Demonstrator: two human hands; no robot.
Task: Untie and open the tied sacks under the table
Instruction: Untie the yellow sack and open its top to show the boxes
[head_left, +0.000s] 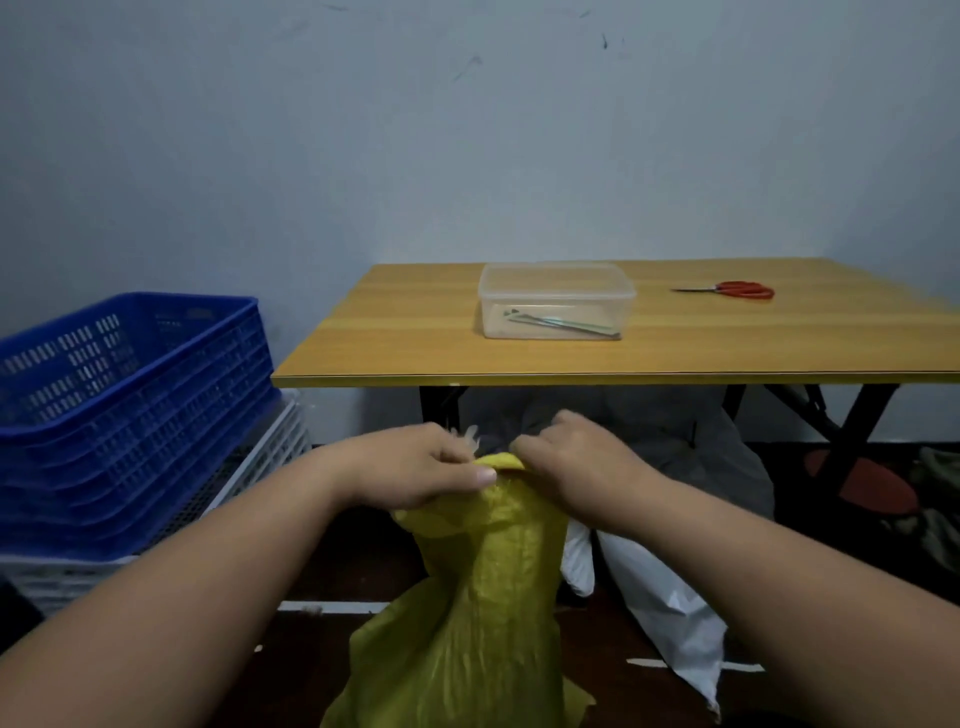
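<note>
In front of the wooden table (613, 343), the left hand (415, 467) and the right hand (576, 457) pinch the gathered neck of the yellow woven sack (483, 597), apparently loosening its tie, so next the mouth probably needs spreading.

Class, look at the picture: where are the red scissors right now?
The scissors lie on the table, toward its far right side, to the right of the clear box, apart from it.

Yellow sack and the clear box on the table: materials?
Yellow sack: looks like woven plastic, matte; fine weave lines and stiff creases show where both hands pinch its neck. Clear box: translucent plastic, slightly glossy; contents show through its walls.
</note>
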